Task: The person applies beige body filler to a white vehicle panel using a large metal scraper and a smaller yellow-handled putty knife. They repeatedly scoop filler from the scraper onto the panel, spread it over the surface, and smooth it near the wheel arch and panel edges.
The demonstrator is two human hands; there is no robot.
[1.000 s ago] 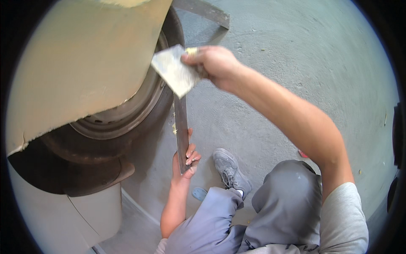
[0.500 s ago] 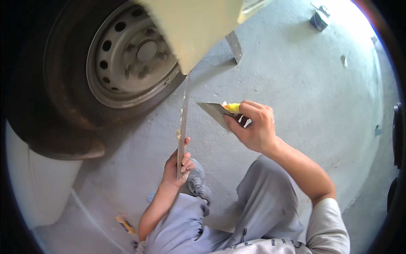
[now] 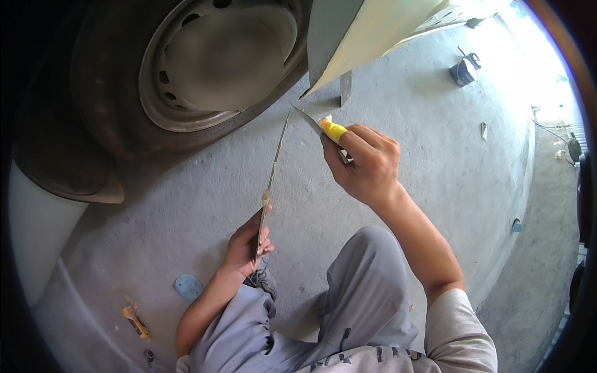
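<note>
A thin flat metal board is gripped at its lower end by the left hand, fingers closed around its edge, and is held edge-on, rising toward the wheel. A putty knife with a yellow handle is clasped in the closed right hand, and its blade tip is seen touching the board's upper end, just below the wheel. A pale body panel is seen to the right of the wheel, overhanging the blade. Well below the wheel, on the concrete floor, a blue disc lies just beside the left forearm, and a small yellow tool lies further left. A dark can stands far right of the wheel
</note>
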